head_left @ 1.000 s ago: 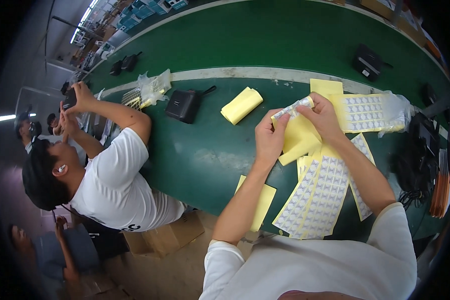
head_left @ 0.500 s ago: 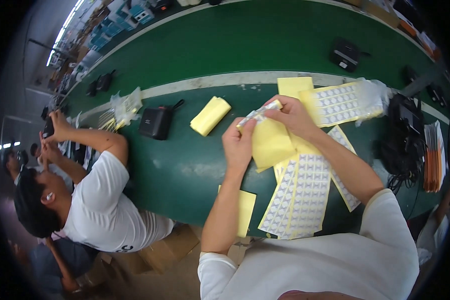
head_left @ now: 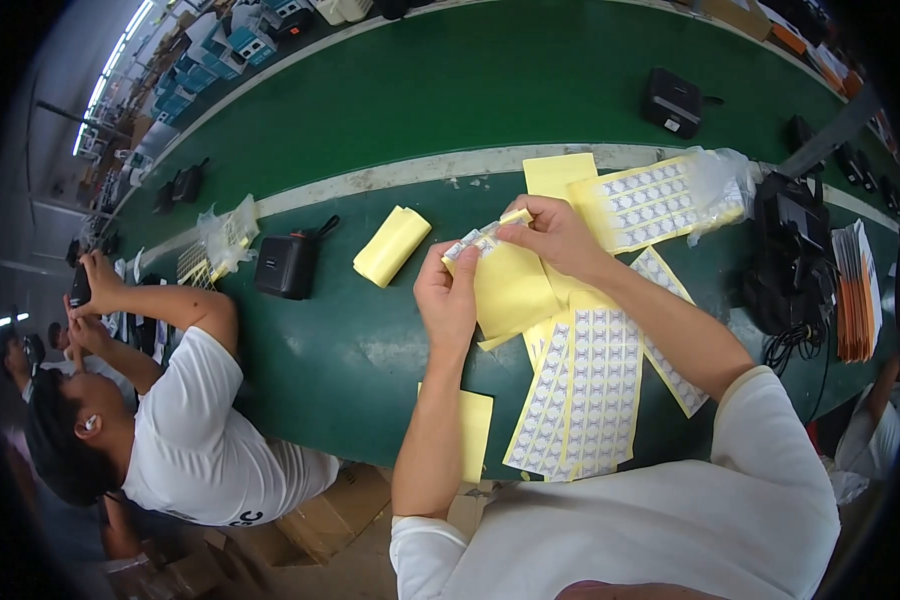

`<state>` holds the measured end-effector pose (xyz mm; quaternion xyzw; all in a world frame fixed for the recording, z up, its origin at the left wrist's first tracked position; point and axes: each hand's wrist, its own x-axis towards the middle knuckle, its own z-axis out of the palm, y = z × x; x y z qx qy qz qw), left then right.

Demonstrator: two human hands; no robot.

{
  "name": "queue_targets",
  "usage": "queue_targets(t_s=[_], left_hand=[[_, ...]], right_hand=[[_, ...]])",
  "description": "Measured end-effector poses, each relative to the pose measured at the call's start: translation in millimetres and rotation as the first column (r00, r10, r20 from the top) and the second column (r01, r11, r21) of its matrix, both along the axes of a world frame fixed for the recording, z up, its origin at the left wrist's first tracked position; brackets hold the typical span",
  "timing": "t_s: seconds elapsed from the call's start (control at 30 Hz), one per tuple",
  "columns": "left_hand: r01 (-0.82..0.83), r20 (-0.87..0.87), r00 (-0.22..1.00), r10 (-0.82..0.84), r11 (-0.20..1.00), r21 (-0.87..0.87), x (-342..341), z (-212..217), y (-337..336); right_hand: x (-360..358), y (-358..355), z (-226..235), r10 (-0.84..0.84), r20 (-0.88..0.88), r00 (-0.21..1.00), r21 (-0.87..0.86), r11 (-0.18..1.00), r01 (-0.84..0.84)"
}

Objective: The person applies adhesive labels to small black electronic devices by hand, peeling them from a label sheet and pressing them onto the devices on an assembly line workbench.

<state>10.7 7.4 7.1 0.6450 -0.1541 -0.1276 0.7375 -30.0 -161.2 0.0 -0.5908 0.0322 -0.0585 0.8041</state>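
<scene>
1. Clock reference: the bent label sheet (head_left: 477, 243) is the centre; 12 o'clock points away from me, across the green worktable (head_left: 345, 360).
2. Left hand (head_left: 446, 300): I pinch the sheet's 8 o'clock end, my thumb over the printed labels.
3. Right hand (head_left: 557, 238): I pinch the 2 o'clock end between thumb and fingers. Both grips are closed on the sheet.
4. Sheet attitude: the label strip bends toward me along its top edge; yellow backing hangs below, toward 5 o'clock.
5. At 5 o'clock: fanned label sheets (head_left: 602, 390), overlapping, partly beneath my right forearm.
6. At 6 o'clock: a plain yellow sheet (head_left: 475, 432), beside my left forearm.
7. At 9 o'clock: a flattened yellow roll (head_left: 392, 247), then a black case (head_left: 286, 266).
</scene>
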Motion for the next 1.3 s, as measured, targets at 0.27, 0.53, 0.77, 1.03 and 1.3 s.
queue_targets(t_s=[0.27,0.53,0.77,1.03,1.3], left_hand=[[-0.032,0.063,0.997,0.036,0.998,-0.054,0,3,-1],[0.006,0.073,0.997,-0.001,0.998,-0.060,1,3,-1],[-0.016,0.057,0.998,0.020,0.997,-0.076,3,3,3],[-0.003,0.008,1.000,0.004,0.998,-0.069,4,1,-1],[-0.026,0.025,0.999,0.026,1.000,0.003,4,-2,-3]], right_hand=[[-4,-1,16,0.039,0.002,0.999,-0.075,0.996,-0.039],[-3,-5,10,0.040,0.046,0.998,-0.164,0.986,-0.032],[1,2,12,0.075,0.027,0.997,-0.087,0.994,-0.073],[-1,-3,8,0.015,0.001,1.000,-0.146,0.989,-0.014],[-1,1,5,-0.073,0.011,0.997,-0.082,0.994,0.074]])
